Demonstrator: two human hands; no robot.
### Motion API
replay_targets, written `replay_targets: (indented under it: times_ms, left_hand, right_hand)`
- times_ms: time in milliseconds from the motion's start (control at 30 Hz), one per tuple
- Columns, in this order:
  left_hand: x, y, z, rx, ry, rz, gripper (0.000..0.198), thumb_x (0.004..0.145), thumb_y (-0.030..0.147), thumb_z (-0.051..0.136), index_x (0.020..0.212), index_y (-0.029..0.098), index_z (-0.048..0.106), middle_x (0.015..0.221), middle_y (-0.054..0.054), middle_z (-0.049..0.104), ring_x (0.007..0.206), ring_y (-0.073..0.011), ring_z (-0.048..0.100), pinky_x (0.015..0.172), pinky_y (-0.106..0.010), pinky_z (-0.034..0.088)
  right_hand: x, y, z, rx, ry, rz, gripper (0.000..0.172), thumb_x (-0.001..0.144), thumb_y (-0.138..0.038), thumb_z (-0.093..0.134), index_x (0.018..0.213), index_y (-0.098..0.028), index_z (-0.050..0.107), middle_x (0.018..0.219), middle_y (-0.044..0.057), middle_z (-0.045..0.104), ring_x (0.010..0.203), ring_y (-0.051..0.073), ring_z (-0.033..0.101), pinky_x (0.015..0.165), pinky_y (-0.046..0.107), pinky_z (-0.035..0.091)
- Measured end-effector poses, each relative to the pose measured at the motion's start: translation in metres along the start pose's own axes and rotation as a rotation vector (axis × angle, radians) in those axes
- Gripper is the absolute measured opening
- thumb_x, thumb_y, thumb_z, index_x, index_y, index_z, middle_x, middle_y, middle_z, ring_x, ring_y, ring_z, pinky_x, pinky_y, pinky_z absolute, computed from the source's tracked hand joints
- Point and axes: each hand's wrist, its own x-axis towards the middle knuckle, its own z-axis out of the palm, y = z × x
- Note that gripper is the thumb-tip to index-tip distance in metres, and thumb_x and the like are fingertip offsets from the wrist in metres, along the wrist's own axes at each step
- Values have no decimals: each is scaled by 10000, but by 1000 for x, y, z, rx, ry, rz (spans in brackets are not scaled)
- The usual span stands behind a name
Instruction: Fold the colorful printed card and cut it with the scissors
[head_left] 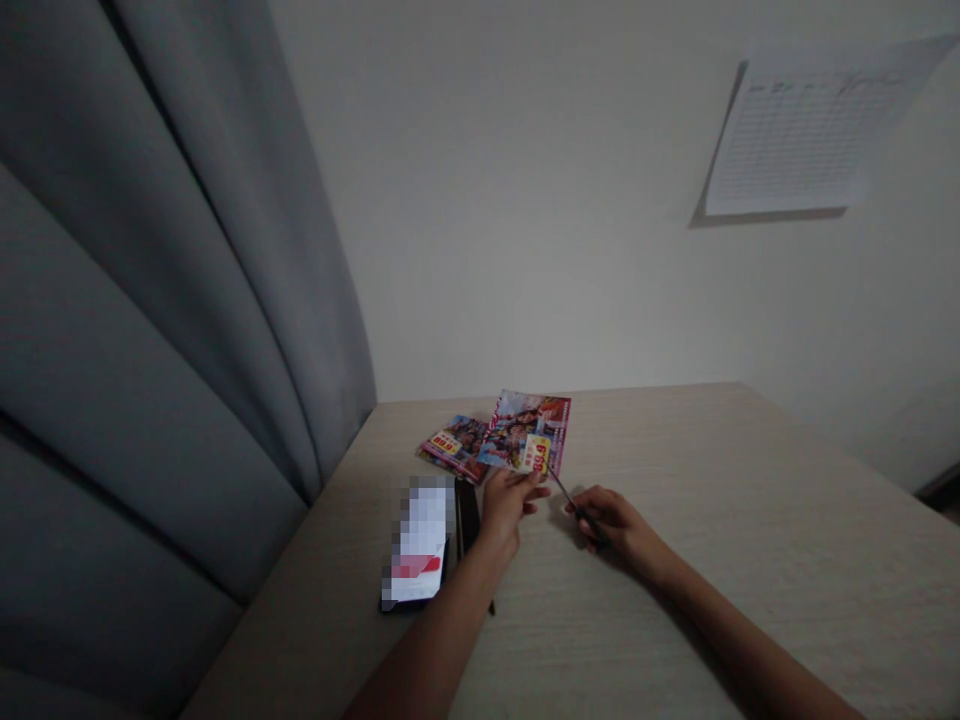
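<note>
My left hand (508,508) pinches the lower edge of a colourful printed card (521,425) with a yellow and red "89.9" label. The card is raised a little and tilted over the table. In my right hand (611,525) is a thin, dark, pointed tool (564,490), perhaps scissors or a knife; its exact shape is too small to tell. Its tip reaches the card's lower edge by the label. To the left of the held card lie similar printed cards (459,445), partly overlapped by it.
A lit phone (420,545) lies on the pale wooden table (675,440), left of my left forearm. Beside it is a dark flat object (466,510), partly hidden by that arm. Grey curtains (247,250) hang at the left; a printed sheet (787,140) is on the wall.
</note>
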Motion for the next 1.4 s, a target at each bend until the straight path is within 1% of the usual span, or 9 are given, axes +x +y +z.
replay_targets:
  times_ms: [167,300,500,700,900,1167,1400]
  left_hand:
    - [-1,2,0,1,4,-1,368,595,352,874,826,163,658,856,-62,761,642,-157,728,463,-174,324]
    - [-1,3,1,4,7,-7,379,586,347,878,829,164,653,864,-64,760,643,-158,729,463,-174,322]
    - [1,2,0,4,5,-7,381,590,344,872,830,162,638,851,-54,757,623,-150,723,456,-172,323]
    - [0,3,1,12,-4,-2,358,609,328,863,839,157,648,854,-56,759,620,-146,721,448,-168,330]
    - [-5,1,4,27,-41,0,345,612,329,865,823,153,657,841,-71,765,620,-157,717,442,-170,336]
    - [-3,-1,4,43,-47,4,366,596,366,877,796,155,656,832,-82,761,621,-169,716,441,-176,333]
    - [-2,-3,3,51,-43,8,352,607,339,864,814,154,648,830,-76,764,622,-169,716,439,-178,330]
  right_hand:
    - [-1,-7,2,45,-24,-7,317,845,-459,702,994,-192,620,765,-26,532,607,118,542,556,265,429]
    - [-1,-8,2,43,-13,3,324,826,-460,717,978,-189,624,770,-26,532,604,118,544,556,267,431]
    - [-1,-4,2,-11,1,0,347,832,-498,697,986,-196,626,762,-22,539,605,124,546,564,272,439]
    - [-2,-12,2,-80,35,-19,399,798,-559,700,982,-206,665,752,8,583,649,158,551,583,292,457]
    - [0,-14,4,-54,39,-9,435,797,-576,698,1007,-198,655,717,-6,571,626,154,561,599,294,452]
    - [0,-13,3,-51,30,-12,425,816,-570,684,1004,-192,635,731,-15,562,614,147,572,596,293,445]
    - [0,-11,2,-101,19,-17,398,834,-541,674,1019,-190,633,709,-16,569,625,151,577,610,295,450]
